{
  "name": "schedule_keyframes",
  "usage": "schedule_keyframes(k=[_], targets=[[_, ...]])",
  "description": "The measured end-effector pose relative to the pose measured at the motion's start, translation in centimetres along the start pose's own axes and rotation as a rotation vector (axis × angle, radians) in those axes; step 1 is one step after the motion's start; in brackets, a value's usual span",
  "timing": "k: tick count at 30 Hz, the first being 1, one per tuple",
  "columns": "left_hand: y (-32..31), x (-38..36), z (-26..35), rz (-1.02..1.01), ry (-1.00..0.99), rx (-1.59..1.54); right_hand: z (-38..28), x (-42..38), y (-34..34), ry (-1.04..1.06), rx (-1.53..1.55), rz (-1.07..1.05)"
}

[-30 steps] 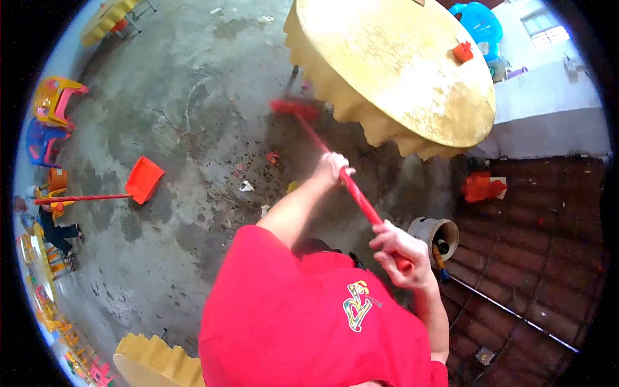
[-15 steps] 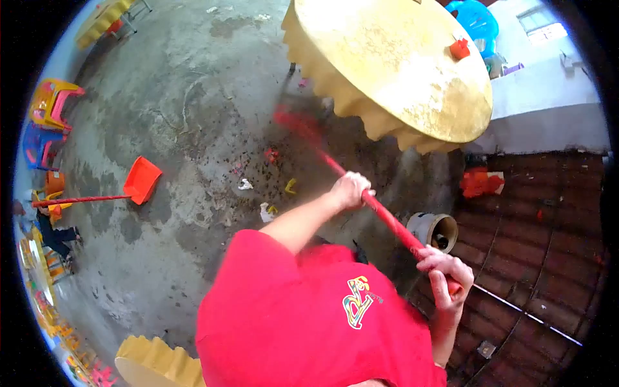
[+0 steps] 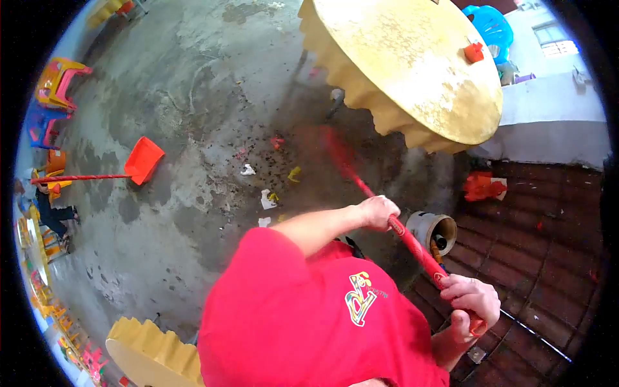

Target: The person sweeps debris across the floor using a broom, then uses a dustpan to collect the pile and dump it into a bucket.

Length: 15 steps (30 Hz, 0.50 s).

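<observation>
A red broom (image 3: 419, 251) runs slantwise across the right half of the head view, its far red end blurred by motion under the table edge. My left hand (image 3: 378, 213) is closed around the middle of the handle. Nearer the handle's top end, my right hand (image 3: 472, 302) wraps round it with the thumb along the side. Dark bits of litter lie scattered over the wet grey floor, among them white paper scraps (image 3: 267, 198) and a yellow scrap (image 3: 294, 174). The broom's far end is to the right of this litter.
A round table with a yellow cloth (image 3: 406, 64) stands at the upper right. A white bucket (image 3: 420, 227) lies near my right side, beside brown floor tiles. An orange-red dustpan (image 3: 144, 161) sits at left. Plastic stools (image 3: 61, 84) and a person (image 3: 55, 216) are along the left edge.
The broom's far end has swung to the right, away from the litter. Both my hands have shifted right and the right hand slightly down, still gripping the handle.
</observation>
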<state>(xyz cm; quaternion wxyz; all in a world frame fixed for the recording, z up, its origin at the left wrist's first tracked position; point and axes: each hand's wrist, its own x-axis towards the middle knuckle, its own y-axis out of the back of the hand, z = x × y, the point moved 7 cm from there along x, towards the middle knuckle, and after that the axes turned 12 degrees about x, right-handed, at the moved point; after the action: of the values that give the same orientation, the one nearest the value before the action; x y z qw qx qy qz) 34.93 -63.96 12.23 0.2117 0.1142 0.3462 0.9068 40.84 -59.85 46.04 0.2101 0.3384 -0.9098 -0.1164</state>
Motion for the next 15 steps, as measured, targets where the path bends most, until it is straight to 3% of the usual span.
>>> schedule_keyframes(k=[4, 6, 10, 14, 15], targets=[[1.1, -2.3, 1.8, -0.011, 0.132, 0.060, 0.5, -4.0, 4.8, -0.097, 0.092, 0.212], [0.8, -1.9, 3.0, 0.088, 0.107, 0.064, 0.8, -6.8, 7.6, -0.089, 0.166, 0.373], [0.5, 0.6, 6.0, 0.309, -0.042, -0.145, -0.5, -10.2, 12.0, 0.036, 0.162, 0.370], [-0.1, 3.2, 8.9, 0.618, -0.130, 0.024, -2.0, -11.5, 15.6, 0.245, 0.123, 0.273], [0.2, 3.7, 9.4, 0.607, -0.165, -0.026, -1.2, -11.3, 16.6, 0.199, 0.177, 0.199]])
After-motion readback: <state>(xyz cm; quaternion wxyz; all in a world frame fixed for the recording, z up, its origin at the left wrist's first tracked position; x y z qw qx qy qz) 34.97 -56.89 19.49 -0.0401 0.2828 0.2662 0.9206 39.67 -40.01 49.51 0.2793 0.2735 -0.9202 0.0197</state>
